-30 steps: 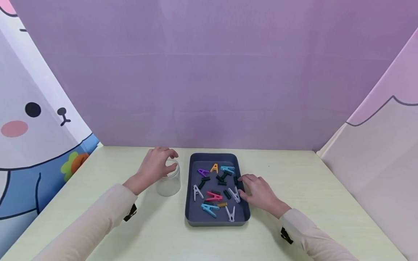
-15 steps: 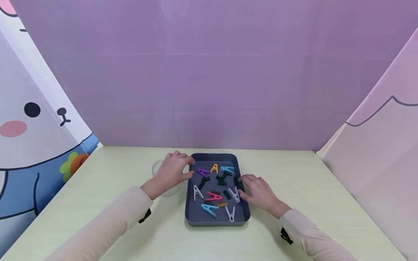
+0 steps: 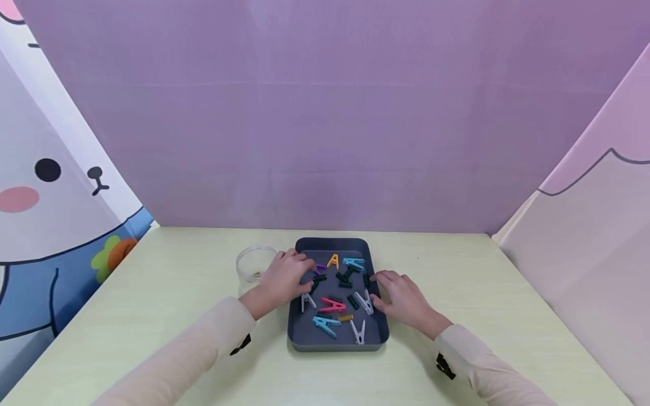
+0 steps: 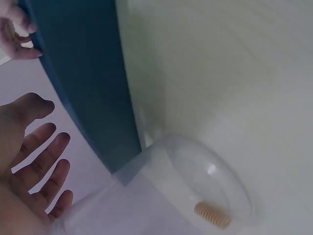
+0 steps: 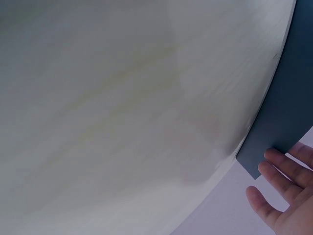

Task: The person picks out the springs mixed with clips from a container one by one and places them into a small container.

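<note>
Dark coiled springs [image 3: 345,285] lie scattered in a dark grey rectangular tray [image 3: 325,343], among purple, orange, light blue, red and pale grey plastic clips [image 3: 332,305] and one golden spring [image 3: 345,318]. Over the tray's left rim, the left hand [image 3: 285,278] has its fingers loose and apart, gripping nothing. The right hand [image 3: 404,300] rests relaxed against the right rim. Left of the tray stands a clear round jar [image 3: 245,283] containing a tan coil [image 4: 212,215].
</note>
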`<state>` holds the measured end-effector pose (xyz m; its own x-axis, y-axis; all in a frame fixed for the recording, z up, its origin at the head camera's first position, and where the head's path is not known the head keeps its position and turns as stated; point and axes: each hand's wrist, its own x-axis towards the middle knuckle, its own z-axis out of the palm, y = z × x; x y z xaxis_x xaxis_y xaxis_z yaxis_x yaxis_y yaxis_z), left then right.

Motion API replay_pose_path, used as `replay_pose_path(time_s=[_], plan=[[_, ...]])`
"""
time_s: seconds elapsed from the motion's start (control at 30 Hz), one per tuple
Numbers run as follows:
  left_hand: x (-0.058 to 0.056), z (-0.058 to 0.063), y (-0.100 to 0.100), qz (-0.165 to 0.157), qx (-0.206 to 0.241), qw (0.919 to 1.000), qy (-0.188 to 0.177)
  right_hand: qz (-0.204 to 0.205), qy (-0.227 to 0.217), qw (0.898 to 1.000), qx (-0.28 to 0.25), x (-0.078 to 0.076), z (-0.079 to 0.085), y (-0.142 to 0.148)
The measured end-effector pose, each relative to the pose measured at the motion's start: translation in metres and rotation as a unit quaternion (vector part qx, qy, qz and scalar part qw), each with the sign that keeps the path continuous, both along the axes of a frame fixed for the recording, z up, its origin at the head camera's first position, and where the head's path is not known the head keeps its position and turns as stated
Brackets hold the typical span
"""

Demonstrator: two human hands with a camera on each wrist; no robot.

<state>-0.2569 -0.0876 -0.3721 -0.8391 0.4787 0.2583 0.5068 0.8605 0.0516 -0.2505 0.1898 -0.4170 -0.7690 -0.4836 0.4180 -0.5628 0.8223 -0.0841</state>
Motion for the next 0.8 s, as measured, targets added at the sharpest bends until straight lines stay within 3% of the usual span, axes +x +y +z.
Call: replay_pose_path(time_s=[0.23, 0.5, 0.8], plan=[[-0.001, -0.011, 0.009, 0.004, -0.026, 0.9995, -0.017, -0.004, -0.005, 1.0, 0.009, 0.001, 0.001, 0.0], [-0.004, -0.023, 0.012, -0.003, -0.027, 0.9995, -0.013, 0.01, 0.023, 1.0, -0.004, -0.001, -0.002, 0.001], [-0.008, -0.029, 0.013, 0.006, -0.03, 0.9994, -0.015, -0.005, -0.001, 1.0, 0.005, 0.0, 0.0, -0.001]])
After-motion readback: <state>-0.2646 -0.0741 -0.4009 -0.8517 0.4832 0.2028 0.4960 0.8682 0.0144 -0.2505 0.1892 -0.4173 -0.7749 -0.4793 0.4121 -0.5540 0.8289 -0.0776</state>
